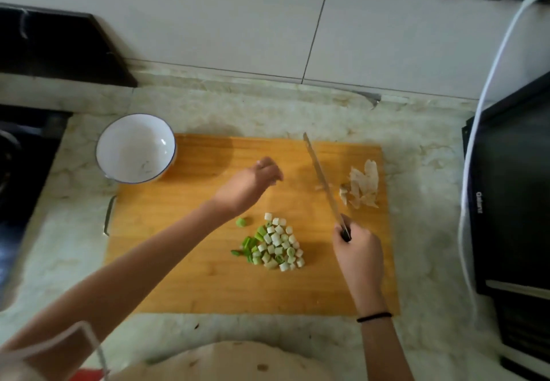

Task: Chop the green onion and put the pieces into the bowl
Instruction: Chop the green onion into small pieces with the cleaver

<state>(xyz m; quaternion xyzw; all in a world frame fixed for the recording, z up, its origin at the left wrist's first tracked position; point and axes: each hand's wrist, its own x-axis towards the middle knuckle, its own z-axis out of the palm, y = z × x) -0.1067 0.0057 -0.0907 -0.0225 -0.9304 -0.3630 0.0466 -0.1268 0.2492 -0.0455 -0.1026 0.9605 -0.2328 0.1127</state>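
a pale marbled kitchen counter [268, 336] seen from above, with a wooden cutting board [184, 276] lying across it and a tiled wall behind.

nearest the viewer, at the middle of the board, sits a small heap of chopped green onion pieces [275, 246], white rounds with a few green bits on its left side; one stray green piece [241, 222] lies just beside the heap. to the right, the right hand [357, 249] has its fingers wrapped around the handle of a kitchen knife [323, 181], whose long blade points away, toward the wall. the left hand [250, 187] hovers above the board beyond the heap, fingers loosely curled and blurred; whether it pinches anything cannot be told.

further right on the board lie pale peeled scraps [361, 187]. at the board's far left corner stands a white bowl [128, 148] with a blue rim, apparently holding no onion.

the chopping looks finished, so the transfer is the step in hand. the next move calls for gathering the heap, perhaps against the blade, and carrying it across to the bowl without scattering.

a dark microwave [512, 202] is cut off at the right edge, and a dark stove at the left.
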